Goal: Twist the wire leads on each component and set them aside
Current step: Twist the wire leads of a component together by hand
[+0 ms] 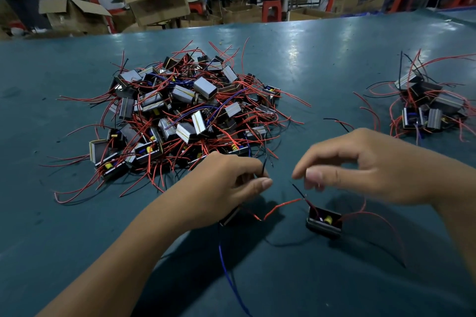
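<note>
Left hand (231,183) pinching black lead; right hand (360,170) loose, holding nothing; big pile (185,110) remaining untwisted, small pile (427,108) looking done.

Cardboard boxes (157,0) beside red stools (271,9)

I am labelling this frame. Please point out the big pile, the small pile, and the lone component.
big pile (177,108), head view, its middle.
small pile (428,105), head view, its middle.
lone component (325,224), head view, its dark body.
</note>
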Tool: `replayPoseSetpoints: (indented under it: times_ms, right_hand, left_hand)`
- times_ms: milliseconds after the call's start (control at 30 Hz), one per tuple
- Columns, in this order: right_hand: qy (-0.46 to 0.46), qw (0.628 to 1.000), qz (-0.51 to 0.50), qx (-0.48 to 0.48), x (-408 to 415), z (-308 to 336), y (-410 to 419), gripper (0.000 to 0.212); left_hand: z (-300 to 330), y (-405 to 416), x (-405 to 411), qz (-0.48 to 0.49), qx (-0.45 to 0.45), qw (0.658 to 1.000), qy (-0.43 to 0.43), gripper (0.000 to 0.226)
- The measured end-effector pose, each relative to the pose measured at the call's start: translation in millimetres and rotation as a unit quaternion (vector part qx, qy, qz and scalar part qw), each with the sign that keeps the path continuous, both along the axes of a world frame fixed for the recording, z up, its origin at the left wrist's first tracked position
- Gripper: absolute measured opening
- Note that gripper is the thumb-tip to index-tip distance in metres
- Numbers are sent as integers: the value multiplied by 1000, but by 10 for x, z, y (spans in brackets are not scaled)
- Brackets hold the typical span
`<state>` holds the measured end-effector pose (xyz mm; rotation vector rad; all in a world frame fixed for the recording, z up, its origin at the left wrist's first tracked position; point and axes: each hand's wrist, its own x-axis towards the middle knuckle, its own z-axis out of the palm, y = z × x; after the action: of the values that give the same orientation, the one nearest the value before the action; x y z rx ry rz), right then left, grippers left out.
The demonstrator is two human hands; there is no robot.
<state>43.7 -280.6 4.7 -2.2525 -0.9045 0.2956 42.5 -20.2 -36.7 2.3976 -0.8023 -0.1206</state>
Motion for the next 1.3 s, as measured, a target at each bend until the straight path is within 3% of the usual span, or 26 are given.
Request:
replayPoseSetpoints:
  times_ms: [100, 167, 233, 333, 400, 500, 567, 767, 933, 1100, 1233, 1300]
  right_hand:
    - [-14, 995, -91, 34, 75, -65, 8, 15]
    - [-26, 992, -122, -38, 123, -133, 38, 11]
    - [13, 987, -106, -121, 123, -177, 58, 13]
    - [58, 981, -76, -168, 93, -220, 105, 15]
    - [50, 982, -66, -168, 79, -253, 152, 12]
    - [40, 990, -81, -111, 76, -292, 202, 12]
    - [59, 993, -105, -16, 71, -306, 228, 6]
    - [103, 957, -156, 223, 18, -320, 338, 16]
    - [101, 941, -171, 274, 0, -310, 376, 2]
    - [84, 940, -167, 287, -41, -269, 398, 17]
    - [66, 945, -169, 272, -56, -260, 408, 15]
    - [65, 944, -171, 275, -63, -253, 408, 16]
  left_hand:
    - [-10, -8, -13, 8, -16, 1000, 18, 41]
    - [-17, -7, -16, 22, -35, 999, 32, 39]
    - [-25, -16, -14, 32, -48, 998, 25, 25]
    - [-39, -38, -14, 40, -62, 997, 4, 5]
    - [-40, -45, -24, 52, -72, 996, -6, 10]
    - [-39, -56, -33, 58, -87, 994, -8, 11]
    - [-43, -75, -34, 57, -104, 993, 0, 5]
    - [-1, -115, -63, 62, -172, 983, 1, 17]
    - [12, -102, -53, 71, -265, 961, 43, 12]
    - [24, -108, -62, 76, -306, 946, 72, 8]
    - [34, -131, -90, 58, -313, 945, 69, 19]
    - [40, -136, -86, 49, -324, 943, 65, 12]
